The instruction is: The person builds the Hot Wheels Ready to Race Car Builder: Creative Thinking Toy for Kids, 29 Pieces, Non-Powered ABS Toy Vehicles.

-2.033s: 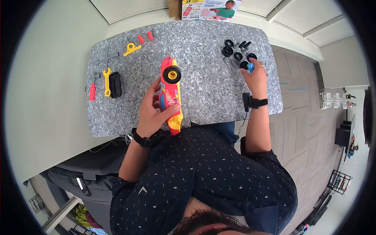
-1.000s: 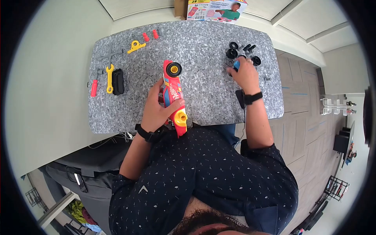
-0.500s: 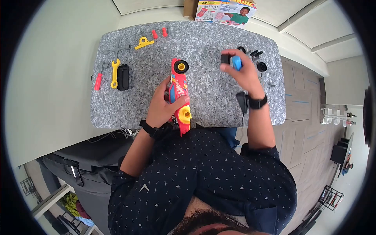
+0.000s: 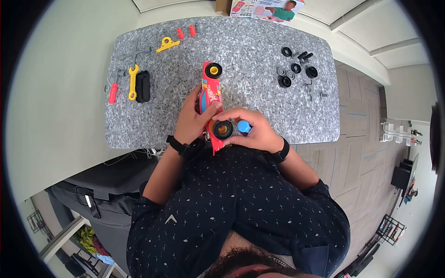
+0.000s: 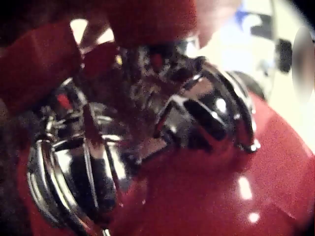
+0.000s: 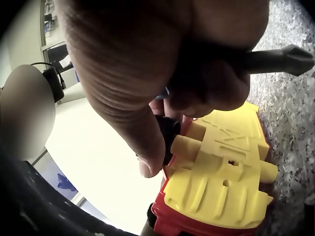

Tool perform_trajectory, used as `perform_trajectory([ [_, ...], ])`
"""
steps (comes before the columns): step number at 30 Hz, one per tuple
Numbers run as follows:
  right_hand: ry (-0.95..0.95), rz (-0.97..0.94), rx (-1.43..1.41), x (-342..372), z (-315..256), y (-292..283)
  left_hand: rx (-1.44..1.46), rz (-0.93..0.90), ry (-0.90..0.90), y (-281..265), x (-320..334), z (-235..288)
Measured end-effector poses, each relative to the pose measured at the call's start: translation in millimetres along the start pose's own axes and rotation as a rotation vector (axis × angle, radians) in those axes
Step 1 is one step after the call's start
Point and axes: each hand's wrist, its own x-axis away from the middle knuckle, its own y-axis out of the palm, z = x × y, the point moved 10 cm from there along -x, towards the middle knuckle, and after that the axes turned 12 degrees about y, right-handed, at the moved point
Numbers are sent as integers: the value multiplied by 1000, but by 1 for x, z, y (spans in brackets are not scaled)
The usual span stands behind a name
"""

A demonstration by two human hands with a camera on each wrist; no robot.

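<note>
In the head view the left hand [image 4: 191, 121] grips a red toy car [image 4: 209, 96] tipped on its side, one black wheel [image 4: 213, 70] at its far end. With thumb and fingers the right hand [image 4: 259, 131] holds a second black wheel [image 4: 223, 130] against the near end; a blue-handled screwdriver [image 4: 244, 126] is also in that hand. The right wrist view shows the car's yellow underside [image 6: 221, 172] and the screwdriver's dark tip [image 6: 290, 60] pointing away from the car. Chrome engine parts [image 5: 88, 172] on the red body fill the left wrist view.
Loose wheels, grey rings and small parts, among them a black wheel [image 4: 311, 72], lie at the table's right. On the left are a yellow wrench [image 4: 133, 82], black case [image 4: 143, 86], red tool [image 4: 113, 93] and yellow piece [image 4: 167, 44]. A printed box [image 4: 266, 10] stands behind.
The right hand has picked up a black wheel from the parts on the right, keeping the blue-handled screwdriver, and has come to the car's near end. The left hand still grips the car.
</note>
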Motion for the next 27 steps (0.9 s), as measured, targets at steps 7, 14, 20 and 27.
perform_trajectory([
  [7, -116, 107, 125, -1, -7, -3, 67, -4, 41, 4, -4, -5],
  [14, -53, 285, 246, 11, -16, -39, 109, 7, 37, 5, -3, -6],
  [20, 148, 855, 770, 37, 25, -181, -54, -101, 50, 7, -5, 6],
  [27, 410, 753, 1024, 21, 61, -232, -297, -182, 200, 10, 4, 36],
])
